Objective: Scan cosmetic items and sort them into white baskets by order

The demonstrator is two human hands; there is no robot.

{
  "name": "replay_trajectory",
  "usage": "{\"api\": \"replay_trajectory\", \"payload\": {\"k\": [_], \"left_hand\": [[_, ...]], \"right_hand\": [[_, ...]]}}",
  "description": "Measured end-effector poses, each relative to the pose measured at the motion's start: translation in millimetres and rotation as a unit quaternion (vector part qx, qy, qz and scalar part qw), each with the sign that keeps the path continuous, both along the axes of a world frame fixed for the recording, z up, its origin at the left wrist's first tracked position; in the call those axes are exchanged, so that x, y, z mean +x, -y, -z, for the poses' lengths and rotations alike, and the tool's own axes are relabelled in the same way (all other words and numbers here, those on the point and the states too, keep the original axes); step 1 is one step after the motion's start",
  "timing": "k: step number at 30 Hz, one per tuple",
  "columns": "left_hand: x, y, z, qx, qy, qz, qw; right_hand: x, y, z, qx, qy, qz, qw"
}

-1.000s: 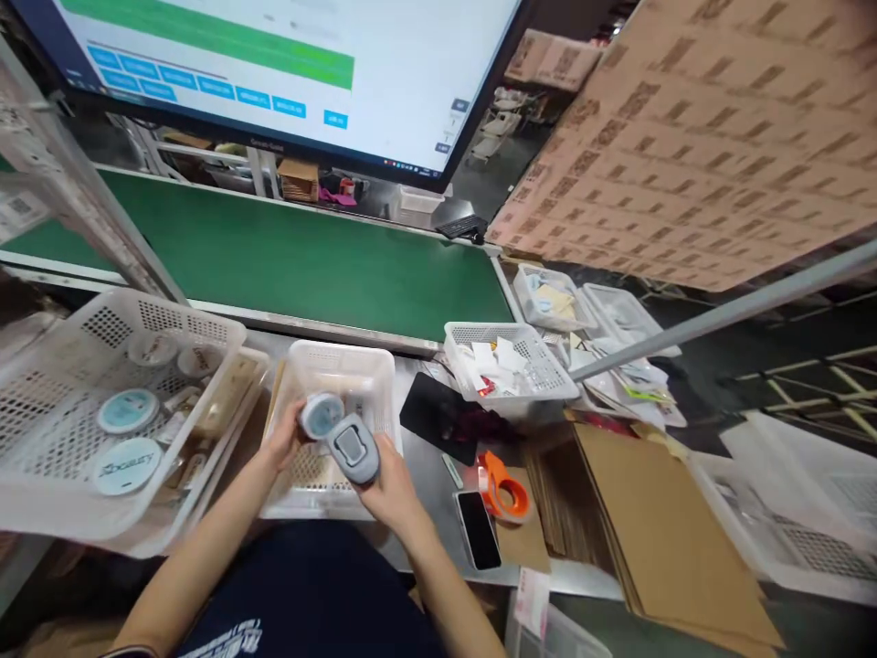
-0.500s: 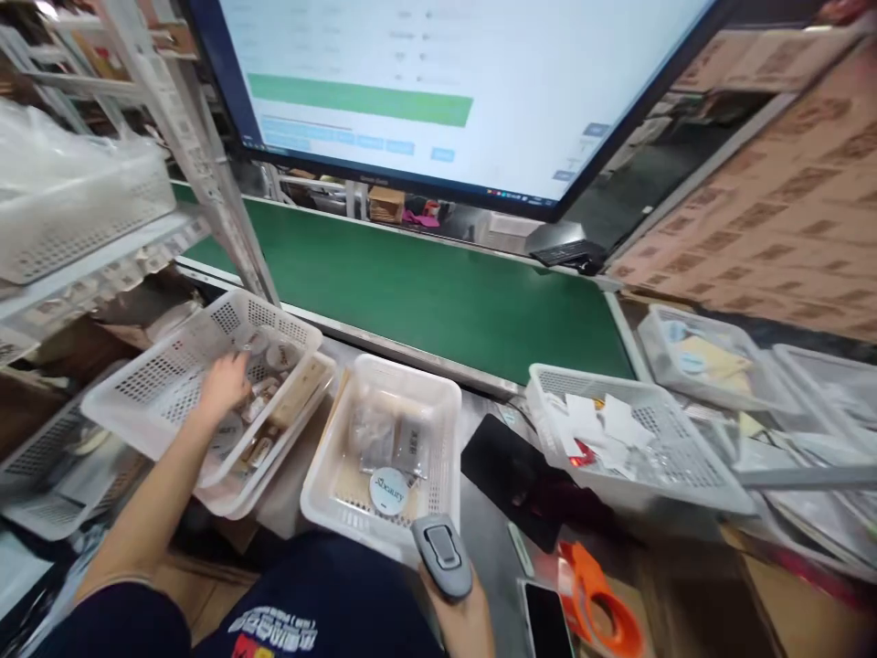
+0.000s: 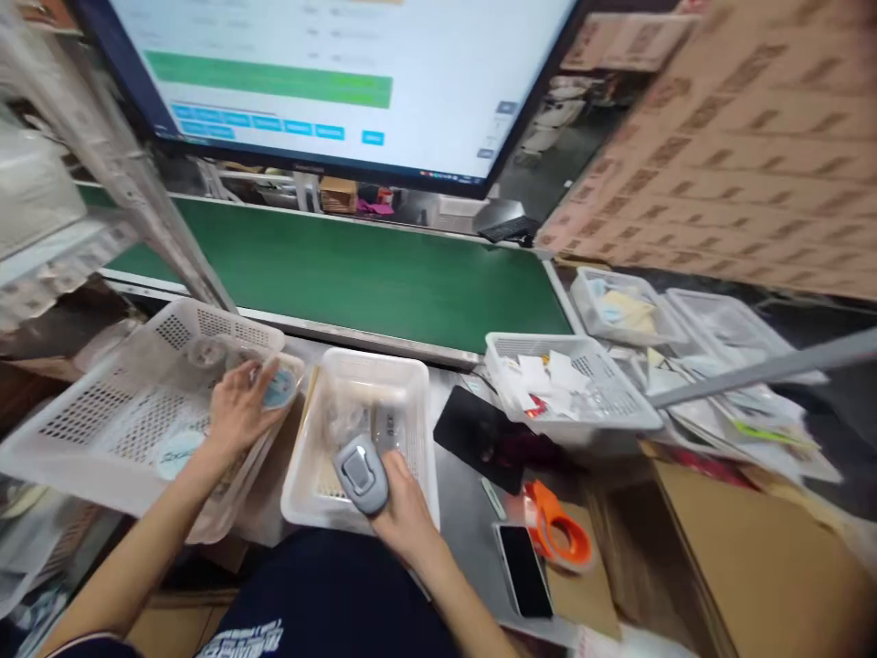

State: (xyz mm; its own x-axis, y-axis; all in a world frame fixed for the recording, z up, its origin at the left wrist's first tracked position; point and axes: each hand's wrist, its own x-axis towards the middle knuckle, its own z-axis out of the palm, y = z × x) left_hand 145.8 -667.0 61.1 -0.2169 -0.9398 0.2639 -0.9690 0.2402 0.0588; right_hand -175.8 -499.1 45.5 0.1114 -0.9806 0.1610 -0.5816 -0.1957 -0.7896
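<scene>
My left hand [image 3: 238, 411] is closed round a small round tin with a pale blue lid [image 3: 279, 387], held at the right rim of the big white perforated basket [image 3: 102, 429]. More round tins lie in that basket, one at its front [image 3: 176, 451]. My right hand [image 3: 404, 512] grips a grey handheld barcode scanner [image 3: 361, 473] over the smaller white basket [image 3: 411, 393] in front of me. That basket holds clear plastic-wrapped packets [image 3: 356, 420].
A green conveyor belt [image 3: 370, 274] runs behind the baskets under a large monitor [image 3: 329, 73]. To the right lie a black pad [image 3: 476, 437], an orange tape dispenser [image 3: 558, 530], a phone [image 3: 524, 571], a basket of paper cards [image 3: 568, 388] and flat cardboard [image 3: 754, 557].
My left hand has come out of the big basket toward its right rim holding a round tin. The scanner in my right hand has moved up over the small basket.
</scene>
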Motion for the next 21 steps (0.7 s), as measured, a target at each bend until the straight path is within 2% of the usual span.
{"api": "replay_trajectory", "payload": {"k": [3,7,10,12,14,16,19,21], "left_hand": [[-62,-23,27.0,0.010,-0.016,0.100,0.995],[-134,-39,60.2,0.050,-0.041,0.186,0.980],[-172,-35,66.1,0.124,-0.035,0.221,0.967],[-178,-20,59.0,0.159,-0.047,0.238,0.957],[-161,8,44.0,0.153,-0.083,0.235,0.956],[-123,45,23.7,0.112,-0.125,0.196,0.966],[-44,105,-4.1,0.045,-0.159,0.045,0.985],[7,134,-11.0,0.046,-0.150,-0.070,0.985]], "right_hand": [[4,10,-7.2,0.013,-0.072,0.008,0.997],[-16,0,5.5,0.038,-0.087,0.072,0.993],[-41,-27,19.4,0.033,-0.032,0.148,0.988],[-56,-50,29.3,0.031,0.007,0.210,0.977],[-69,-75,41.9,0.037,0.038,0.278,0.959],[-77,-97,57.6,0.055,0.063,0.336,0.938],[-79,-118,79.7,0.089,0.090,0.379,0.917],[-76,-120,86.3,0.101,0.102,0.381,0.913]]}}
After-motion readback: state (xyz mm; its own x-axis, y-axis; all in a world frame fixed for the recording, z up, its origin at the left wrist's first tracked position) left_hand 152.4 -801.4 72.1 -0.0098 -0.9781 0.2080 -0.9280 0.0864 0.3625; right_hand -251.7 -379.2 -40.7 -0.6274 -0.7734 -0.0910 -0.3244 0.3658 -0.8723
